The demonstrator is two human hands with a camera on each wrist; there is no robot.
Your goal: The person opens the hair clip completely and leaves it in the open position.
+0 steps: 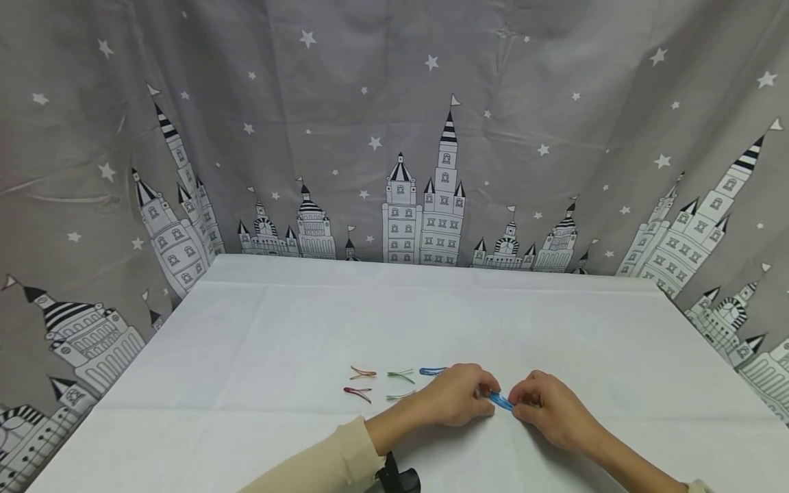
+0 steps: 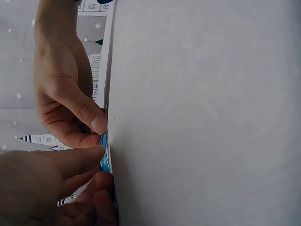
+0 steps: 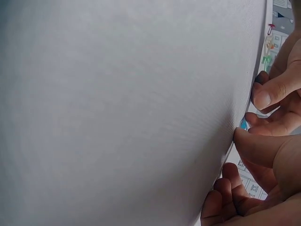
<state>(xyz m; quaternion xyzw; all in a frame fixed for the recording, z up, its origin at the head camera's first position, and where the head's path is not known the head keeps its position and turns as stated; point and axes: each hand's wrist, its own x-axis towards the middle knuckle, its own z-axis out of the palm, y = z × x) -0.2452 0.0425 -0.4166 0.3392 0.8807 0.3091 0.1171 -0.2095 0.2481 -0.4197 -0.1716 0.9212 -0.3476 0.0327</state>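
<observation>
A light blue snap hair clip (image 1: 501, 401) is between my two hands, low over the white table. My left hand (image 1: 457, 397) pinches its left end with thumb and fingers, while my right hand (image 1: 555, 411) pinches the right end. Close up in the left wrist view, the blue clip (image 2: 104, 153) shows between the fingertips of both hands, at the cloth. The right wrist view catches only a sliver of the clip (image 3: 243, 124); fingers hide the rest.
Left of my hands lie an orange clip (image 1: 364, 373), a red clip (image 1: 357, 392), a green clip (image 1: 402, 375), a pale green clip (image 1: 399, 396) and a darker blue clip (image 1: 430, 371), the last partly behind my left hand. A grey castle-print curtain (image 1: 345, 130) hangs behind the table (image 1: 277, 322).
</observation>
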